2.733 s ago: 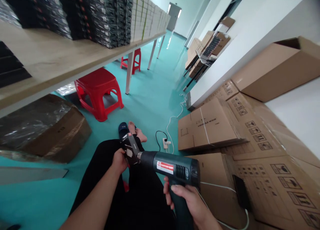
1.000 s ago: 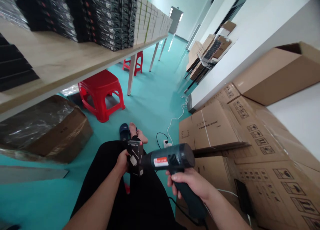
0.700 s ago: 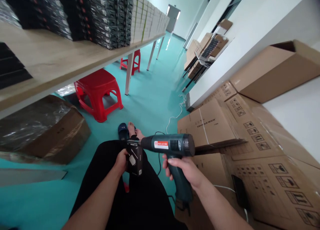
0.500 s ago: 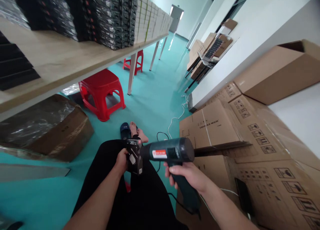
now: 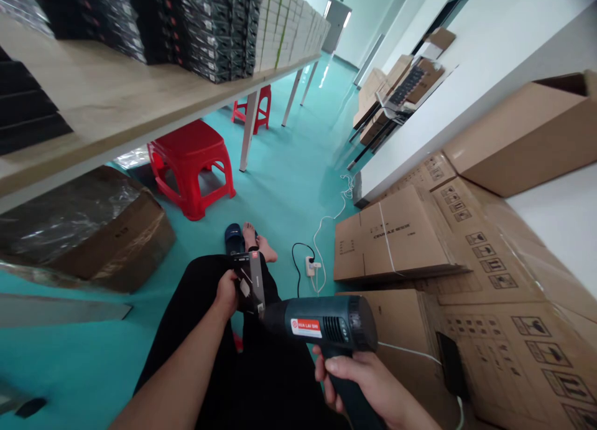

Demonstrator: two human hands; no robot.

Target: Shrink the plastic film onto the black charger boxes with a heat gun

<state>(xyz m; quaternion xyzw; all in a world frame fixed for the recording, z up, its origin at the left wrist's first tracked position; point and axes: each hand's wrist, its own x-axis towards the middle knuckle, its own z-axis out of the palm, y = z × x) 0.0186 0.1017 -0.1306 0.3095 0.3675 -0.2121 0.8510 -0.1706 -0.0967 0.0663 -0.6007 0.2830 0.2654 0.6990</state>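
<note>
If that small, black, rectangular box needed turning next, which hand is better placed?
Probably the left hand: it holds the box, while the right hand is occupied gripping the dark-green, pistol-shaped heat gun.

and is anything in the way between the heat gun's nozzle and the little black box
Nothing visible is. The right hand holds the heat gun with its nozzle close by the black box in the left hand; whether they touch, I cannot tell.

Seated pose, legs (image 5: 184,315) forward. Left forearm (image 5: 186,358) slants in from near left; left hand (image 5: 227,295) gripping above them. Right hand (image 5: 362,379) nearer, curled in full grip, thumb (image 5: 339,366) across. Bare feet (image 5: 265,249) close together, far.
</note>
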